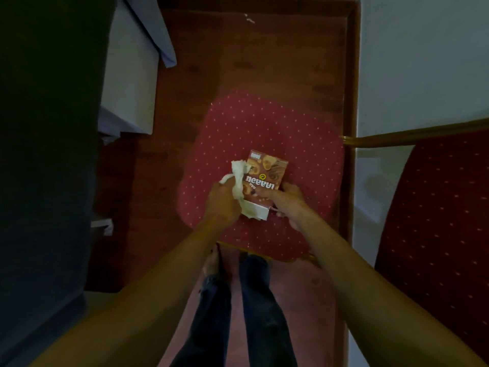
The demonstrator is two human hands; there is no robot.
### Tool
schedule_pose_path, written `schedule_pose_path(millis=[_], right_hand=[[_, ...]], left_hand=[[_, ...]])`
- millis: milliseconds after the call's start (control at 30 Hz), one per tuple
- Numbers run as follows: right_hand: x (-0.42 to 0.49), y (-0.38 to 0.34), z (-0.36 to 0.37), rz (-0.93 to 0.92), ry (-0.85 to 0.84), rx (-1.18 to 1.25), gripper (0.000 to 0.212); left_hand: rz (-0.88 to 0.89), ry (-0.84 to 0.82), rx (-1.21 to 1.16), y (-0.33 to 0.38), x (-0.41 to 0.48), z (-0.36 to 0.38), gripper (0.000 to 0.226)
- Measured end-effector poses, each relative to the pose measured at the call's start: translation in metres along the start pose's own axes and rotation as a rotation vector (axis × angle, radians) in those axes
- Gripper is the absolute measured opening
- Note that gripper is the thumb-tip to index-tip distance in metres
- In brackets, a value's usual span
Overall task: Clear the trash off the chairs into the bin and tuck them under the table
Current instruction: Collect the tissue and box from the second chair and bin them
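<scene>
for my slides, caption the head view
Both hands, left hand and right hand, gather tissue and snack box off chair.

Dim room — reddish-brown floor [277, 62], white wall [423, 62] at right.

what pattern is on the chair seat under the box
Red fabric with small pale dots in a regular grid, on the chair seat, seen in the head view.

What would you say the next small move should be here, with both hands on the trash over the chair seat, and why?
Probably lift both pieces clear of the red seat together. The left hand already grips the crumpled tissue and the right hand holds the snack box, so nothing loose seems left there; no bin is in view.
</scene>
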State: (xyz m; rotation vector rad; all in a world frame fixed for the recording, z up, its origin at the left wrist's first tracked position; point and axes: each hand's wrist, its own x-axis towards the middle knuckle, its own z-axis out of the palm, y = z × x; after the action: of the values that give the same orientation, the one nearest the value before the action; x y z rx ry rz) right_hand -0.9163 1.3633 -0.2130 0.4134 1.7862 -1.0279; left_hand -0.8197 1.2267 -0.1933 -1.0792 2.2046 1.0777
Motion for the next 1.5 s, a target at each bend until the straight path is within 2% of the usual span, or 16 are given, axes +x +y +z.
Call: schedule_pose_path(millis=[67,133,267,400,500,567,633,733,800,900,967,1133,1233,1333,1500], right_hand=[[-0.002,0.0,-0.001,0.044,-0.059,0.08,0.031],[-0.002,0.003,-0.005,0.06,-0.049,0.211,0.024],[-0.013,0.005,-0.017,0.064,-0.042,0.347,0.021],[-0.04,-0.001,-0.013,-0.003,-0.037,0.261,0.023],[-0.074,-0.015,0.007,-0.068,-0.042,0.12,0.037],[-0.103,-0.027,0.024,-0.129,-0.067,0.054,0.044],[-0.136,-0.043,0.04,-0.193,-0.082,0.031,0.039],[-0.187,-0.063,0.059,-0.299,-0.108,0.018,0.027],[-0.219,-0.071,0.072,-0.364,-0.112,0.007,0.036],[-0.266,-0.079,0.099,-0.414,-0.134,-0.034,0.043],[-0.297,-0.08,0.121,-0.446,-0.166,-0.076,0.039],[-0.363,-0.056,0.196,-0.528,-0.215,-0.171,0.038],[-0.405,-0.03,0.248,-0.585,-0.249,-0.198,0.031],[-0.446,0.001,0.301,-0.598,-0.287,-0.228,0.033],[-0.497,0.047,0.375,-0.622,-0.356,-0.304,0.031]], left_hand=[[-0.083,0.039,-0.141,-0.006,-0.004,-0.007,0.037],[-0.142,0.066,-0.252,-0.016,-0.009,-0.016,0.021],[-0.225,0.066,-0.44,-0.032,-0.019,-0.033,0.013],[-0.202,0.099,-0.438,-0.031,-0.041,-0.047,0.015],[-0.17,0.156,-0.431,-0.011,-0.072,-0.064,0.016],[-0.13,0.206,-0.391,0.006,-0.098,-0.077,0.028],[-0.061,0.261,-0.339,0.019,-0.125,-0.092,0.037],[-0.001,0.342,-0.296,0.024,-0.17,-0.121,0.027],[0.037,0.39,-0.257,0.019,-0.198,-0.141,0.022],[0.068,0.483,-0.209,0.005,-0.238,-0.171,0.03],[0.073,0.519,-0.199,-0.01,-0.266,-0.19,0.032],[0.054,0.564,-0.271,-0.072,-0.346,-0.226,0.019],[0.034,0.598,-0.341,-0.127,-0.394,-0.24,0.036],[-0.006,0.648,-0.449,-0.184,-0.443,-0.253,0.052],[-0.025,0.741,-0.497,-0.258,-0.518,-0.267,0.048]])
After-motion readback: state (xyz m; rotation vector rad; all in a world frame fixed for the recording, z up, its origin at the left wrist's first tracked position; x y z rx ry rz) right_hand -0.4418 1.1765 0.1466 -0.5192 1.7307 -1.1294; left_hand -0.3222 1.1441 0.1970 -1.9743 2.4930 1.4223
